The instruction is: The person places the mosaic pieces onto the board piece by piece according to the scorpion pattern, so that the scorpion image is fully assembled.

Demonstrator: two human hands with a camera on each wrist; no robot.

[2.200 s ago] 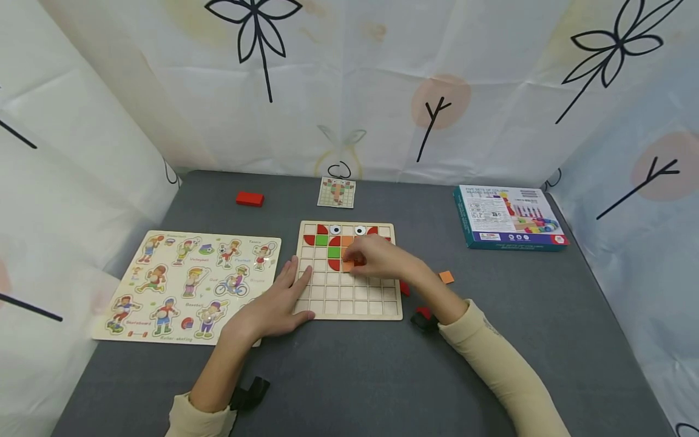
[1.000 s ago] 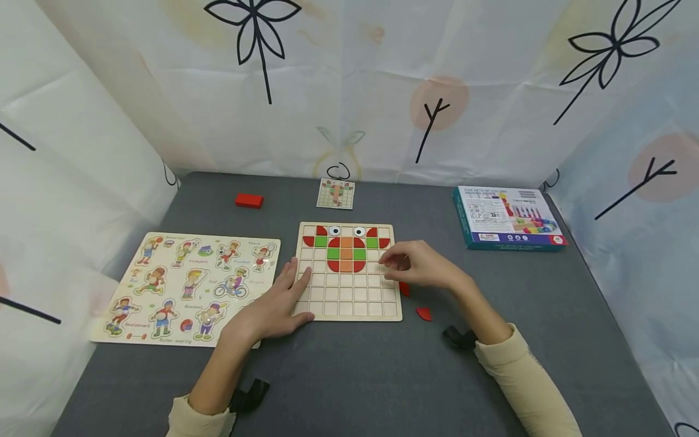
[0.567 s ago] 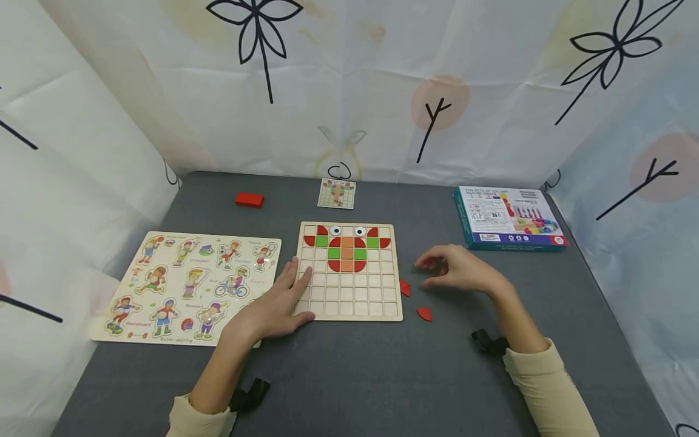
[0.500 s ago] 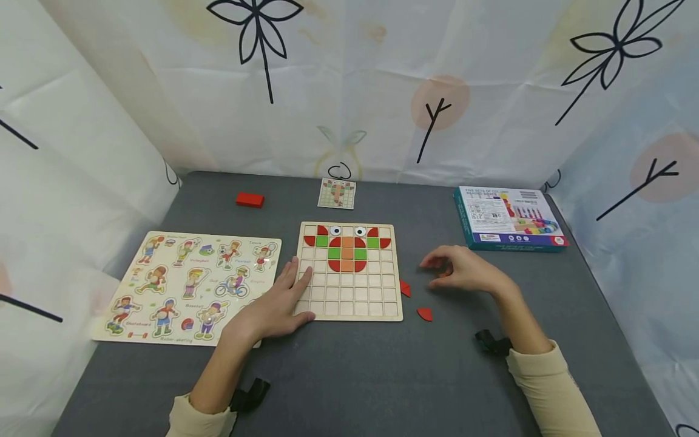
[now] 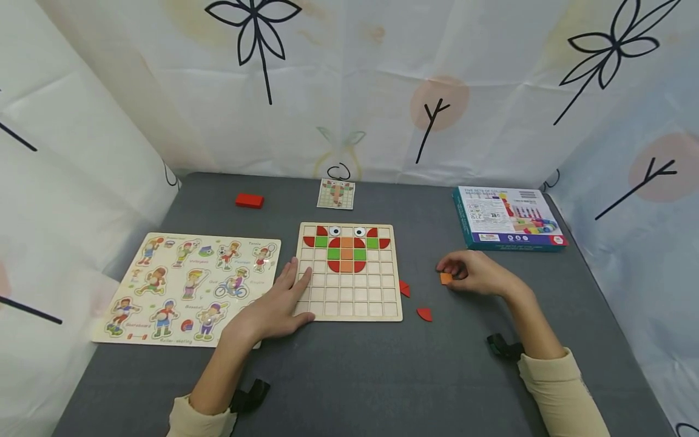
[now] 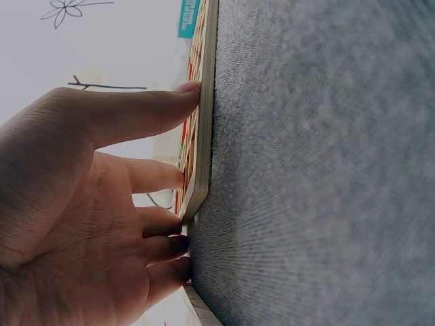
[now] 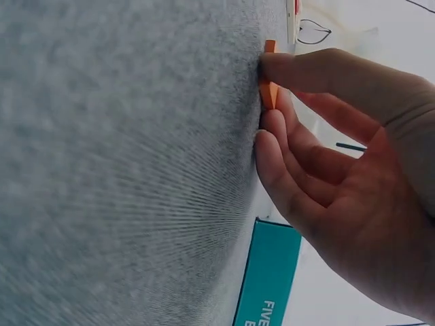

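Note:
My right hand (image 5: 476, 274) pinches an orange square tile (image 5: 446, 278) on the table, to the right of the wooden grid board (image 5: 355, 296). In the right wrist view the thumb overlaps the orange tile (image 7: 270, 95), which stands partly tilted against the fingers. Red, green and orange tiles and two googly-eye pieces fill squares in the board's upper part. With its fingers spread, my left hand (image 5: 273, 306) rests on the board's left edge. The left wrist view shows its thumb touching the board's edge (image 6: 206, 115). Red pieces (image 5: 405, 287) lie by the board's right edge, with a red quarter-circle (image 5: 424, 314) nearby.
A picture puzzle board (image 5: 188, 288) of sports figures lies at left, partly under the left forearm. Behind the grid board is a small pattern card (image 5: 335, 194), with a red block (image 5: 249, 201) to its left. A teal-edged box (image 5: 510, 218) stands at back right.
The right hand has left an orange tile on the grid board and moved right. It now pinches another orange tile on the table. My left hand has stayed in place.

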